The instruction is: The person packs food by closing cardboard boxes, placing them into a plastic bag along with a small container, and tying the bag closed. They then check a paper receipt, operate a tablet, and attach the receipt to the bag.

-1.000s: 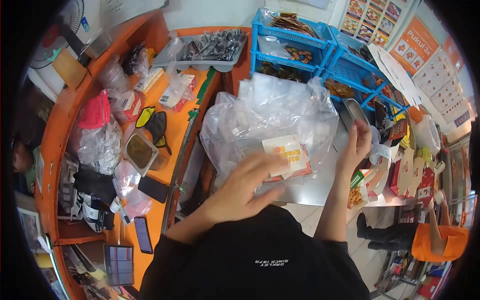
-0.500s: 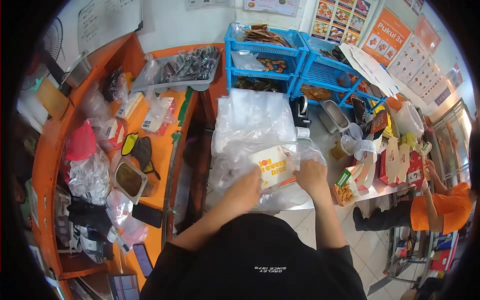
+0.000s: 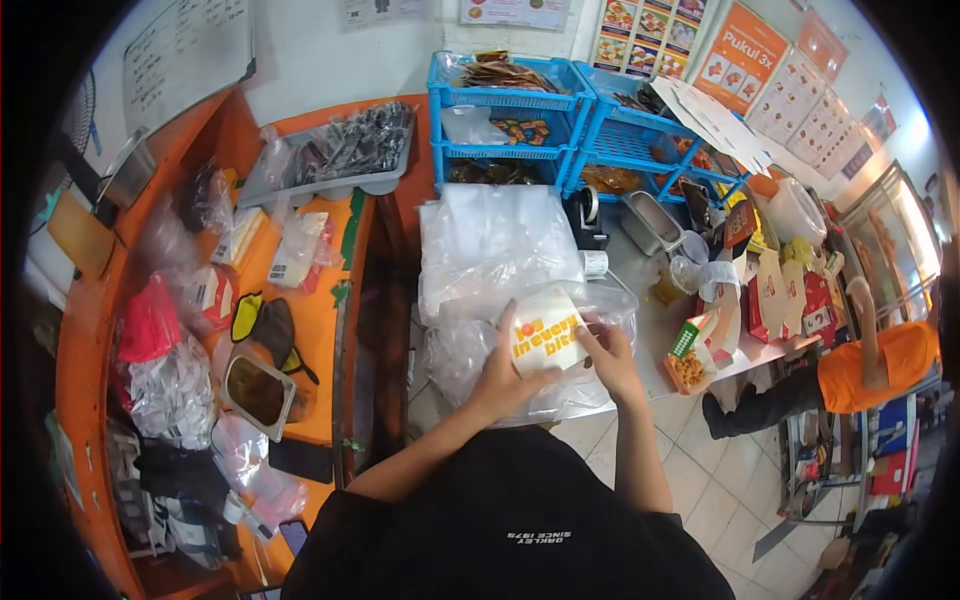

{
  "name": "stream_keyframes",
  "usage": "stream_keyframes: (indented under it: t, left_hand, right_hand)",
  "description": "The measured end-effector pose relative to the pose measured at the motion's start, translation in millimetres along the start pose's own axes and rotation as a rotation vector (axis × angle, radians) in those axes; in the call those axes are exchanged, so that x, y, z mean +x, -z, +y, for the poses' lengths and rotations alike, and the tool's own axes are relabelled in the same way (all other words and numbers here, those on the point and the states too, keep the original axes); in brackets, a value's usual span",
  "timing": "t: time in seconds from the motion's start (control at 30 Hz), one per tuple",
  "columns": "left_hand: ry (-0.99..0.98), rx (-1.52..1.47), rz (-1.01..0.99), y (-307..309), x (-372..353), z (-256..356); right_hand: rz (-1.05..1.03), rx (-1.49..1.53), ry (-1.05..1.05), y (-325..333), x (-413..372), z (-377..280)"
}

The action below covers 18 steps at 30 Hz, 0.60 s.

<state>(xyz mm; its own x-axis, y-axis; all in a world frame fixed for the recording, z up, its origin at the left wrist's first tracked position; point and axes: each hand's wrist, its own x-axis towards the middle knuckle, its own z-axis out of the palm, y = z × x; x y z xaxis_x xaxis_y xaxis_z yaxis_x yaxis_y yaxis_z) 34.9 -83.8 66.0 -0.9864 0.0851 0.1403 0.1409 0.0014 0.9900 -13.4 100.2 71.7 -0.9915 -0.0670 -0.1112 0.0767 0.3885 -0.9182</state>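
A white food box (image 3: 546, 335) with yellow and orange lettering is between my two hands, tilted toward me over the counter's front edge. My left hand (image 3: 507, 378) grips its left side, fingers up along the edge and thumb across the lower front. On the opposite side, my right hand (image 3: 613, 365) pinches the right edge, its thumb on the printed face. Clear plastic bag film (image 3: 604, 302) shows behind and beside the box, crumpled around it. A stack of clear plastic bags (image 3: 497, 235) lies just beyond.
Blue tiered baskets (image 3: 505, 96) stand at the back, with a tape dispenser (image 3: 588, 222) before them. To the right are a metal container (image 3: 652, 222), an open box of fried food (image 3: 690, 368) and red boxes (image 3: 770, 305). A co-worker (image 3: 868, 367) stands at far right.
My hands have shifted from the edges of the clear bag onto the box's sides. The box sits higher and shows more of its lettering. The camera view has turned slightly right.
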Motion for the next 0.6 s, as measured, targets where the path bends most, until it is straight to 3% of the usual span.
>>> stream_keyframes:
  t: [0.07,0.13,0.2,0.27,0.33,0.47,0.53,0.6]
  left_hand:
    - [0.036,-0.166,0.060,3,4,0]
    - [-0.095,-0.210,0.299,11,13,-1]
    - [-0.113,-0.197,0.359,20,15,8]
    - [-0.134,-0.183,0.431,22,18,18]
    - [-0.248,-0.060,0.563,20,20,25]
    - [-0.320,-0.062,0.629,11,20,26]
    - [-0.284,-0.103,0.628,5,19,28]
    - [-0.248,-0.107,0.613,9,20,20]
  right_hand:
    - [0.017,0.400,0.041,4,-11,-15]
    - [0.026,0.469,0.077,9,-15,-24]
    - [0.193,-0.350,0.428,18,-21,-33]
    - [0.159,-0.392,0.389,13,-21,-41]
    - [-0.182,-0.227,0.347,-1,-13,-45]
    - [-0.255,-0.290,0.388,-44,18,-20]
    - [0.170,-0.903,0.529,-57,23,-9]
    - [-0.265,-1.029,0.268,-53,35,-9]
